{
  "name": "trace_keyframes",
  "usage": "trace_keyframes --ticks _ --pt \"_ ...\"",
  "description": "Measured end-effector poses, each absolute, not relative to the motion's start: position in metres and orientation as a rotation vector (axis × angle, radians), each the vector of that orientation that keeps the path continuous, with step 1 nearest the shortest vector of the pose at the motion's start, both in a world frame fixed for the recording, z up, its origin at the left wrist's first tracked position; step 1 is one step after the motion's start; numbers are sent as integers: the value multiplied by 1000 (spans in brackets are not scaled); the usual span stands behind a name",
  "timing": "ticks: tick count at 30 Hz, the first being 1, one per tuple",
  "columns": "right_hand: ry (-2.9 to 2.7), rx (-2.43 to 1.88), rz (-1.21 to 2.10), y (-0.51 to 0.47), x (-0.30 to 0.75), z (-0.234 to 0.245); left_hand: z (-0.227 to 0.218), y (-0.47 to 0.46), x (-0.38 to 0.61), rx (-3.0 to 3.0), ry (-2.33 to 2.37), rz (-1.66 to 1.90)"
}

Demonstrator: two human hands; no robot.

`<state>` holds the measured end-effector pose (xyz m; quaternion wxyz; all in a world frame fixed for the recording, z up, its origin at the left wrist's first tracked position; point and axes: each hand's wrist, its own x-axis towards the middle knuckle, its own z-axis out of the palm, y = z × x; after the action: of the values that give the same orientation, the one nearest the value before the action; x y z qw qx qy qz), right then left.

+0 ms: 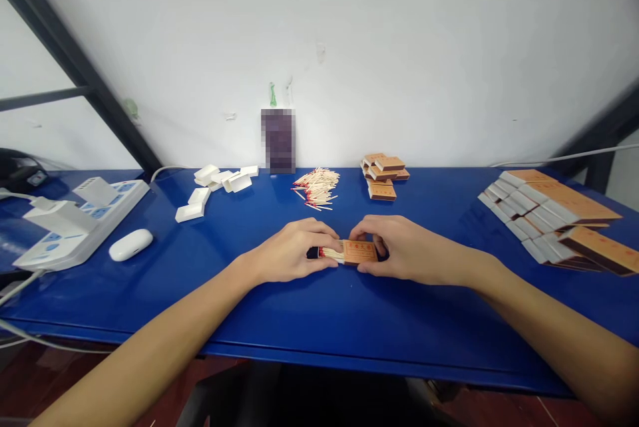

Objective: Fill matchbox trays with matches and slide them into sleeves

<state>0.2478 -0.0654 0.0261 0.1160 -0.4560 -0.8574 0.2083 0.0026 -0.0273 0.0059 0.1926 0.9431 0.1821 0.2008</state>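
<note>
In the middle of the blue table, my left hand (302, 251) pinches a white matchbox tray (340, 259) full of red-tipped matches (329, 253). The tray sits partly inside an orange matchbox sleeve (360, 252), and its match-filled end sticks out to the left. My right hand (394, 247) grips that sleeve by its long sides, fingers behind and thumb in front. Beyond my hands lies a loose pile of matches (319, 185). Some of the right fingertips are hidden behind the box.
White empty trays (219, 177) lie scattered at the back left. A few orange sleeves (383, 171) are heaped at the back, and stacked matchboxes (554, 207) stand at the right. A power strip (84, 227) and a white earbud case (130, 245) occupy the left of the table (239, 320).
</note>
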Motion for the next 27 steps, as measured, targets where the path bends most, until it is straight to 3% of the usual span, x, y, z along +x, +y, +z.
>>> trace_keyframes --ticks 12,21,27 --pt "-2407 -1234 464 -65 231 13 6 -52 16 2129 590 717" --pt "-2418 -1185 391 -67 227 5 11 -55 16 2269 584 701" --pt "-2674 -1263 130 -81 233 27 6 -30 3 2667 817 738"
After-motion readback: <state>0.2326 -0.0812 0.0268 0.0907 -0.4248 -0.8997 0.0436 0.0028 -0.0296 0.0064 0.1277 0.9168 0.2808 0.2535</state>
